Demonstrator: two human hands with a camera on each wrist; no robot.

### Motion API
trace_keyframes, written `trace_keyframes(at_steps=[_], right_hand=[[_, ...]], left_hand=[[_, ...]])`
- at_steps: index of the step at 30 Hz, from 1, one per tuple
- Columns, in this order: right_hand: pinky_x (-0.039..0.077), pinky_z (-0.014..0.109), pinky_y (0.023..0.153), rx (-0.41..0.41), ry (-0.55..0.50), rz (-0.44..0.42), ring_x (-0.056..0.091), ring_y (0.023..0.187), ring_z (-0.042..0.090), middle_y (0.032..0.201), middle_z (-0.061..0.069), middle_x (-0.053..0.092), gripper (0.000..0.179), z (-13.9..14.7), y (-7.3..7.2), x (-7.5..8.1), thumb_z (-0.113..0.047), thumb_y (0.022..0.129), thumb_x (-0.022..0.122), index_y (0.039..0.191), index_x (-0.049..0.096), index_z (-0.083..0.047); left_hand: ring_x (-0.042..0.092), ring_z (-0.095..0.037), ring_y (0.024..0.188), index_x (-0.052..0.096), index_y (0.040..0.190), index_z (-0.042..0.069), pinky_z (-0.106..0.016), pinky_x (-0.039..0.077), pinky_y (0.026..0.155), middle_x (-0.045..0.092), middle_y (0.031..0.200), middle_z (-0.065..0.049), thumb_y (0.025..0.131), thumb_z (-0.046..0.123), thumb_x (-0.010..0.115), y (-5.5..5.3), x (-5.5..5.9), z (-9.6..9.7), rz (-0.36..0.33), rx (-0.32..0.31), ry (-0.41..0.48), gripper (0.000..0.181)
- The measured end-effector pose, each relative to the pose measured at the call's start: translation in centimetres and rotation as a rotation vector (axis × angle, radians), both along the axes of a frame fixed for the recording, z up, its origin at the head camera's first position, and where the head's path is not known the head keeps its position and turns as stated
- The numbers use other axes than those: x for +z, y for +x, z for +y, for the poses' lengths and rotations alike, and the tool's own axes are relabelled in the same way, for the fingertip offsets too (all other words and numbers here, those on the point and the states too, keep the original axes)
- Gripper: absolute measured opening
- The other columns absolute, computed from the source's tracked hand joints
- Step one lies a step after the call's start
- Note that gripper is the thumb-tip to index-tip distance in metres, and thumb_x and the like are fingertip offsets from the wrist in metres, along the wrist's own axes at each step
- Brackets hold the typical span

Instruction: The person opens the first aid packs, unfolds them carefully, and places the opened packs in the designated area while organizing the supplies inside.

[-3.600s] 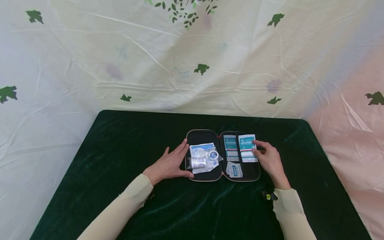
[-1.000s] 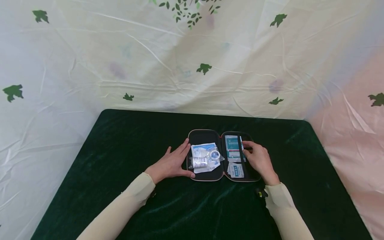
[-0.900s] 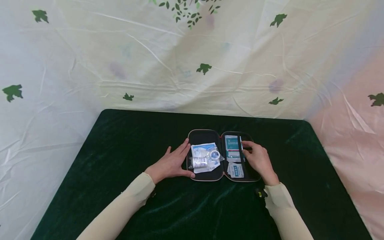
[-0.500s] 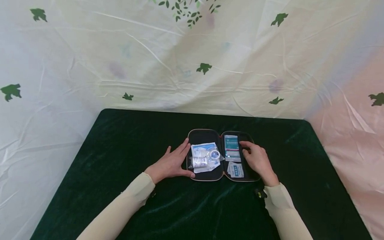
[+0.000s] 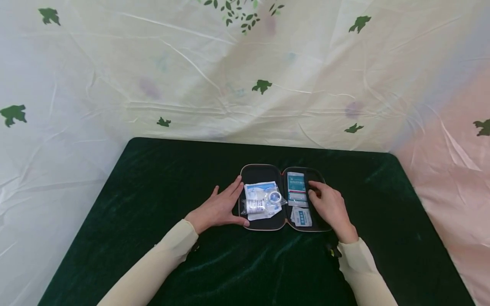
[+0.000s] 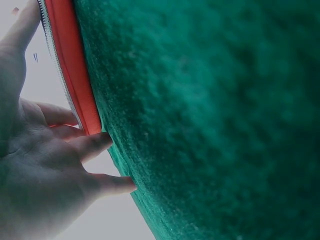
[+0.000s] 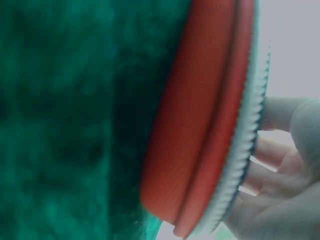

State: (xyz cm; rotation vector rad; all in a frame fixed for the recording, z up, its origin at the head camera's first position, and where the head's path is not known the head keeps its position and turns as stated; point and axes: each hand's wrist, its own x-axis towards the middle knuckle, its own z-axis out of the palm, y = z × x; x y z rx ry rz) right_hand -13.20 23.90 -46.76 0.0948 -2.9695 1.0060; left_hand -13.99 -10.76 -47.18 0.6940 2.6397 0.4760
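Note:
An unzipped first-aid case lies spread flat, black inside and red outside. My left hand rests along its left rim, fingers straight and spread; the left wrist view has these fingers at the red side. Over the right half, my right hand has its thumb and index fingertips just right of a teal-and-white packet, by the dark strap there. Cannot tell whether they pinch the strap. Below that packet lie small white-and-blue sachets. The right wrist view has the case's zipper edge before the fingers.
In the left half sit a white-and-blue packet, a clear bag with a white roll and a ring-shaped tape roll. A dark green velvet cloth covers the table. A pale printed curtain hangs behind.
The second teal packet, earlier held at the right, went left with my right hand onto the first one. My right fingertips have since drawn slightly right of the packets. My left hand stays put.

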Motion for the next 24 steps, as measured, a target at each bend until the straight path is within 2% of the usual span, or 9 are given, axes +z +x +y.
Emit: trace_keyframes(at_steps=[5, 9, 13, 18, 24], right_hand=[[0.051, 0.055, 0.092, 0.002, -0.056, 0.084, 0.060, 0.104, 0.034, 0.131, 0.023, 0.063, 0.040, -0.5, 0.6, 0.1, -0.020, 0.107, 0.059, 0.142, 0.060, -0.002], [0.048, 0.060, 0.102, 0.034, -0.124, 0.138, 0.060, 0.114, 0.037, 0.140, 0.022, 0.060, 0.039, -1.4, 1.0, 0.3, -0.022, 0.106, 0.060, 0.141, 0.061, -0.004], [0.048, 0.061, 0.102, 0.081, -0.169, 0.172, 0.061, 0.118, 0.037, 0.142, 0.020, 0.060, 0.039, -2.4, 1.4, 0.3, -0.024, 0.106, 0.062, 0.140, 0.063, -0.006], [0.051, 0.059, 0.100, 0.170, -0.189, 0.173, 0.063, 0.122, 0.036, 0.144, 0.017, 0.060, 0.042, -3.7, 1.6, -0.1, -0.027, 0.105, 0.064, 0.142, 0.062, -0.007], [0.045, 0.059, 0.108, 0.299, -0.161, 0.144, 0.049, 0.141, 0.035, 0.154, 0.013, 0.052, 0.049, -4.7, 1.5, -0.5, -0.028, 0.102, 0.069, 0.145, 0.058, -0.008]], left_hand=[[0.019, -0.029, 0.157, 0.013, 0.167, 0.013, -0.067, 0.011, 0.122, -0.005, 0.174, -0.005, 0.083, 0.072, 0.072, 0.0, 0.1, 0.1, -0.006, 0.000, 0.000, 0.119], [0.020, -0.030, 0.157, 0.013, 0.167, 0.013, -0.067, 0.011, 0.122, -0.004, 0.174, -0.005, 0.083, 0.071, 0.073, -0.1, 0.2, 0.1, -0.007, 0.002, 0.005, 0.119], [0.020, -0.030, 0.157, 0.014, 0.167, 0.012, -0.067, 0.011, 0.122, -0.004, 0.174, -0.006, 0.083, 0.071, 0.074, 0.0, 0.2, 0.1, -0.005, 0.000, 0.011, 0.119], [0.021, -0.030, 0.157, 0.014, 0.167, 0.012, -0.067, 0.010, 0.122, -0.003, 0.174, -0.006, 0.083, 0.071, 0.074, 0.1, 0.3, 0.1, -0.007, 0.003, 0.022, 0.119], [0.021, -0.030, 0.157, 0.014, 0.167, 0.013, -0.066, 0.010, 0.122, -0.004, 0.174, -0.005, 0.083, 0.071, 0.074, 0.1, 0.2, 0.1, -0.007, 0.005, 0.020, 0.118]])
